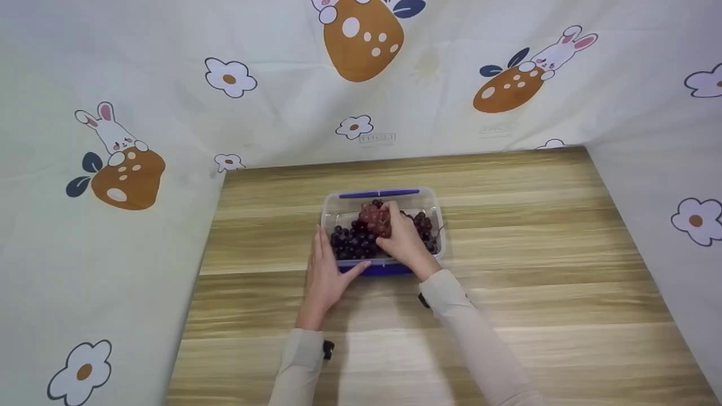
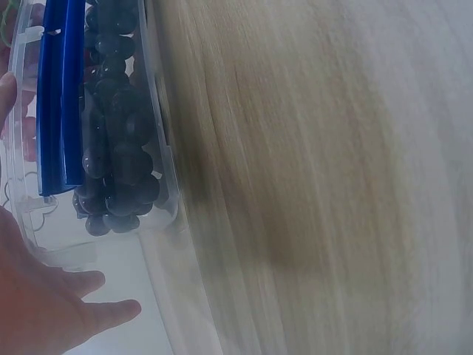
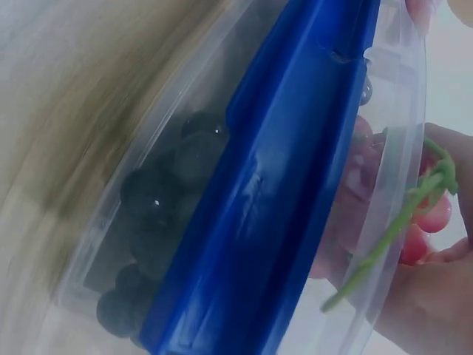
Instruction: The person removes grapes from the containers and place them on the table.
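A clear plastic container (image 1: pixel 432 197) with blue clips holds dark grapes (image 1: pixel 351 243) along its front and left side. Inside it, my right hand (image 1: pixel 403 237) grips a bunch of red grapes (image 1: pixel 374 219) from the right, thumb and fingers around the bunch. In the right wrist view its green stem (image 3: pixel 392 240) hangs over the container's rim. My left hand (image 1: pixel 327 277) rests at the container's front left corner, fingers straight along the left wall and thumb spread over the front rim. The right hand hides part of the container's floor.
The container stands on a wood-grain table (image 1: pixel 524 254). Behind and at both sides hangs a pale cloth (image 1: pixel 282 124) printed with rabbits and flowers. More dark reddish grapes (image 1: pixel 423 224) lie at the container's right end, with a thin stem poking past the rim.
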`<action>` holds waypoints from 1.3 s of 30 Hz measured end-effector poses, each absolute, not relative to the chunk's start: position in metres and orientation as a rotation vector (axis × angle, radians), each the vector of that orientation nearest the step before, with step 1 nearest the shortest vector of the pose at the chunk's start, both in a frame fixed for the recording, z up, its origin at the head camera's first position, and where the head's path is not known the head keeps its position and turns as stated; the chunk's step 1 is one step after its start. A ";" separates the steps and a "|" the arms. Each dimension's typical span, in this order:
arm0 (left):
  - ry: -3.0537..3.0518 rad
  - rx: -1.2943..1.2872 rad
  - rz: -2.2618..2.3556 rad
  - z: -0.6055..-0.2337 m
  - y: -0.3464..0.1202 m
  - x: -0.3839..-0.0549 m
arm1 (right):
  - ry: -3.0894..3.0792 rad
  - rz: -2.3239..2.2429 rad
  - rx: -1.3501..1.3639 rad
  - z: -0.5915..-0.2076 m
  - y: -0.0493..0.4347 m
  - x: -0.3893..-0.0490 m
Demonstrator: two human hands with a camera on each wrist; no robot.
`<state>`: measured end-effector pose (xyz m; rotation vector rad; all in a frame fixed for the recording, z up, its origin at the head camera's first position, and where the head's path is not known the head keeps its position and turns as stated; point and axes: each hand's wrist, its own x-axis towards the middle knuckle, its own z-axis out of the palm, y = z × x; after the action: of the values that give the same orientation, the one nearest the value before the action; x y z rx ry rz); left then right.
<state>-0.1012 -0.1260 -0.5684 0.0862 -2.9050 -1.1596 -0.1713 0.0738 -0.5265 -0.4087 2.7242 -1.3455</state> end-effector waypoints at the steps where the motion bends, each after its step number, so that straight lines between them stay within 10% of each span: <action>1: -2.907 0.084 -1.159 -0.569 -0.126 -0.102 | 2.740 -1.334 -0.415 -0.526 0.074 -0.171; 39: -2.930 0.094 -1.143 -0.571 -0.126 -0.101 | 3.185 -1.457 -0.148 -0.460 0.167 -0.189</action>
<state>-0.1013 -0.1260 -0.5708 0.0936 -2.9305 -1.1430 -0.1894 0.1674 -0.4605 -0.1483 3.1848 -1.4566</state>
